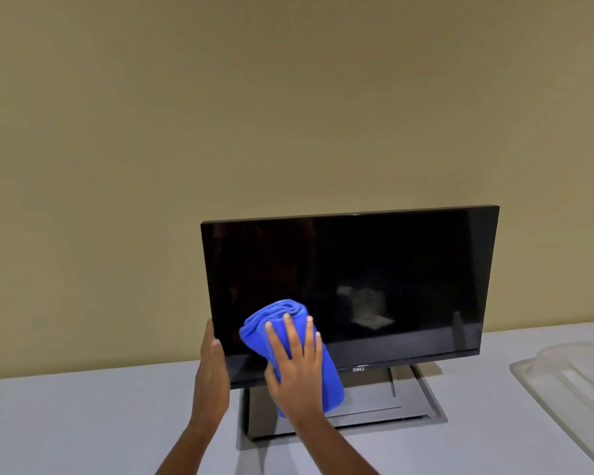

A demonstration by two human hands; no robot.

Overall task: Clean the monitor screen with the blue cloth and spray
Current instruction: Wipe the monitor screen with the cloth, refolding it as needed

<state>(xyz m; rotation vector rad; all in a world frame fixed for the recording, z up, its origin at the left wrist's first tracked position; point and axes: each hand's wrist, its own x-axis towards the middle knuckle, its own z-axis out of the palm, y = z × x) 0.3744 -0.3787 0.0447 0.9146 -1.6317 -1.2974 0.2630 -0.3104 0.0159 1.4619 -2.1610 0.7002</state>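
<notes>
A black monitor (374, 269) stands on a flat grey stand (391, 399) on the table, its screen dark. My right hand (295, 371) lies flat, fingers spread, on a folded blue cloth (275, 320), pressing it against the lower left part of the screen. My left hand (211, 368) grips the monitor's left edge near its bottom corner, thumb on the front bezel. No spray bottle is in sight.
The grey table (83, 423) runs along a beige wall (220, 114). A clear plastic lid or tray (570, 382) lies on the table to the right of the monitor.
</notes>
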